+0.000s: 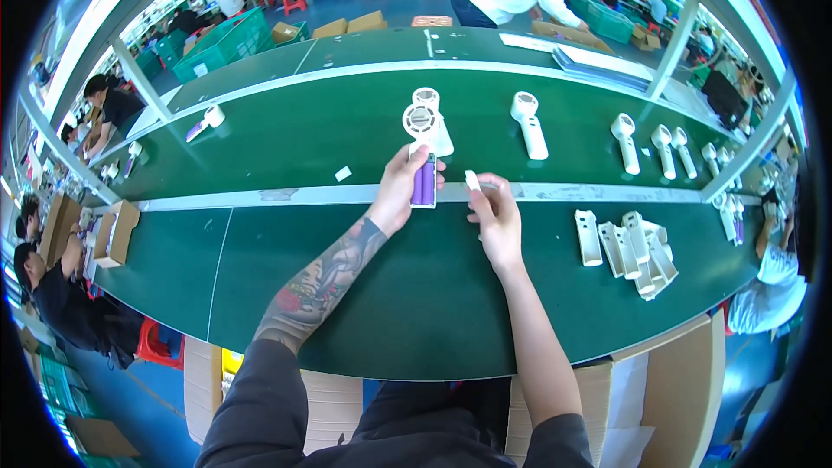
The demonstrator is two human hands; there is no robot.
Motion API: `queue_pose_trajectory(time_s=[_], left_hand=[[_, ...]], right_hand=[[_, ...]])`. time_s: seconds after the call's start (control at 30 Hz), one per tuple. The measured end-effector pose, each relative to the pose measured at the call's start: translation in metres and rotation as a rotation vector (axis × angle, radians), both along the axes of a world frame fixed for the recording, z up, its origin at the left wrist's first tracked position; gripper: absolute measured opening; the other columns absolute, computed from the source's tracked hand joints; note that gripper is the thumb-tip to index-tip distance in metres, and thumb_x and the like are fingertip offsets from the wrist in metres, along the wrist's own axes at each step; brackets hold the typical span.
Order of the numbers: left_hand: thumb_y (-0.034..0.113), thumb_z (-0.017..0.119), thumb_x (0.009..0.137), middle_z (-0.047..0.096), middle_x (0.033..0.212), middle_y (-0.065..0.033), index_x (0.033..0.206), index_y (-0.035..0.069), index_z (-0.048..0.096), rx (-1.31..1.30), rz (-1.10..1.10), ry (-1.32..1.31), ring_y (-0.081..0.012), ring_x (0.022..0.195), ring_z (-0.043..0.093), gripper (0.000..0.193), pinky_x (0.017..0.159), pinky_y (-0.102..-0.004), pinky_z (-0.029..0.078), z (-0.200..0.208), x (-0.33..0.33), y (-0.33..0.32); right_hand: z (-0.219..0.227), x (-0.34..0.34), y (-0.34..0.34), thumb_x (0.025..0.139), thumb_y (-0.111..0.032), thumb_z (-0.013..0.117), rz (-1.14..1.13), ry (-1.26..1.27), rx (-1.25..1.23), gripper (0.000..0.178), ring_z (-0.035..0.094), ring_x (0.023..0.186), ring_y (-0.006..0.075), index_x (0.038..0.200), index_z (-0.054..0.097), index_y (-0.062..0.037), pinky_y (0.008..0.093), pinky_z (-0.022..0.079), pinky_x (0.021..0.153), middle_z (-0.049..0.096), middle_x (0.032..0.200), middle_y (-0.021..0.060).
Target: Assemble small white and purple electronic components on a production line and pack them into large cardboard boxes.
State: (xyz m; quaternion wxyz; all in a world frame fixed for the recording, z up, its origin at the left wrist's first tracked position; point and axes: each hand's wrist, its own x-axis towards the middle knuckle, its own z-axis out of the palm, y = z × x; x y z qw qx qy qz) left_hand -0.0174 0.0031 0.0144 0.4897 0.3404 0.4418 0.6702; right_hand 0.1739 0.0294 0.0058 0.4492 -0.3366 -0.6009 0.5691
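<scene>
Above the green counter, the left hand clasps a white fan; the right hand pinches a small white piece just beside it.

Dark grey pushed-up sleeves; a colourful tattoo covers the left forearm.

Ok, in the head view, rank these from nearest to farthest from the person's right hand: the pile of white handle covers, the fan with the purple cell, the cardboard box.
1. Fan with the purple cell, just left of the right hand, held in the left hand.
2. Pile of white handle covers, to the right on the green bench.
3. Cardboard box, far left edge.
</scene>
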Motion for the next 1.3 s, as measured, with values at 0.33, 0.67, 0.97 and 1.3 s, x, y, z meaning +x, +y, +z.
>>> queue_pose_trajectory(time_s=[0.33,0.67,0.97,1.3], left_hand=[[0.027,0.047,0.108,0.061,0.127,-0.0094,0.146,0.007,0.044,0.063,-0.060,-0.172,-0.0180,0.109,0.062,0.043,0.093,-0.0316,0.051,0.006,0.029,-0.003],[0.017,0.052,0.106,0.061,0.130,-0.0092,0.150,0.006,0.042,0.154,-0.100,0.223,-0.0154,0.111,0.061,0.046,0.094,-0.0293,0.050,0.010,0.017,-0.006],[0.012,0.055,0.104,0.062,0.129,-0.0112,0.147,0.004,0.044,0.126,-0.005,0.247,-0.0170,0.112,0.060,0.045,0.094,-0.0285,0.050,0.015,0.036,-0.010],[0.005,0.055,0.100,0.061,0.128,-0.0163,0.144,0.001,0.043,0.096,-0.097,0.271,-0.0212,0.113,0.061,0.046,0.095,-0.0311,0.050,0.009,0.029,-0.005]], right_hand=[[0.035,-0.027,0.002,0.089,-0.009,0.070,-0.179,-0.351,0.473,0.040,0.068,0.104,0.0283,0.128,0.062,-0.0107,0.0344,0.056,0.084,0.067,0.124,0.0146],[0.019,-0.034,-0.003,0.087,-0.011,0.069,-0.305,-0.454,0.848,0.051,0.068,0.107,0.0354,0.137,0.059,-0.0125,0.0402,0.059,0.085,0.063,0.132,0.0175],[0.035,-0.025,-0.010,0.085,-0.006,0.069,-0.206,-0.605,0.670,0.055,0.065,0.115,0.0336,0.139,0.057,-0.0092,0.0385,0.057,0.091,0.061,0.134,0.0193],[0.013,-0.028,0.008,0.086,0.002,0.064,0.031,-0.154,0.223,0.062,0.066,0.112,0.0282,0.144,0.049,-0.0087,0.0351,0.055,0.092,0.064,0.131,0.0162]])
